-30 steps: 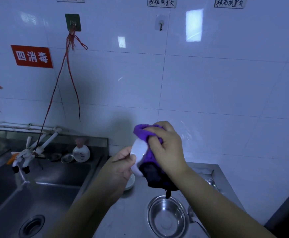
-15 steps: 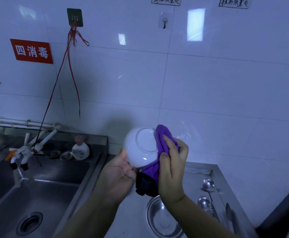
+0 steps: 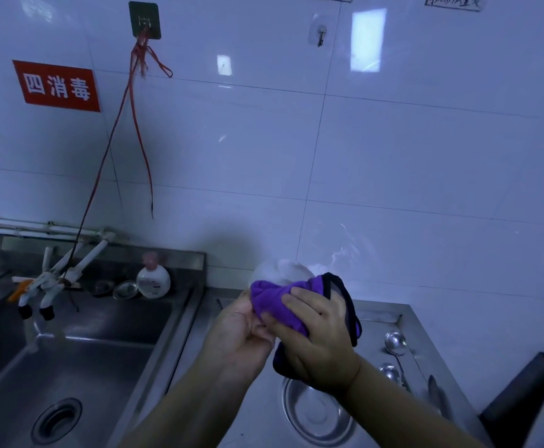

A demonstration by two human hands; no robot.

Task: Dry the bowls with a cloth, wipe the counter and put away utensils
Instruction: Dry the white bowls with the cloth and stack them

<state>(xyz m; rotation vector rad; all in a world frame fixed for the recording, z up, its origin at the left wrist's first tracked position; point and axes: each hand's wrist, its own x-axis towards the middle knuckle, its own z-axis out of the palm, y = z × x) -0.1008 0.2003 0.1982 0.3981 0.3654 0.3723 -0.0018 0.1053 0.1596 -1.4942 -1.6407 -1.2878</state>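
My right hand (image 3: 320, 337) curls round the soft purple cloth with dark trim (image 3: 278, 300), pressing it on the smooth white ceramic bowl (image 3: 282, 270) that my left hand (image 3: 241, 334) grips from below, above the stainless steel worktop (image 3: 257, 425). I judge drying midway: a shiny steel bowl (image 3: 316, 412) waits, two metal ladles (image 3: 395, 344) lie unstowed, wiping not yet done.

A red rectangular sign (image 3: 56, 86) on the white tiled wall (image 3: 393, 156) reads "四消毒"; a handwritten paper label (image 3: 455, 1) up top is seemingly illegible.
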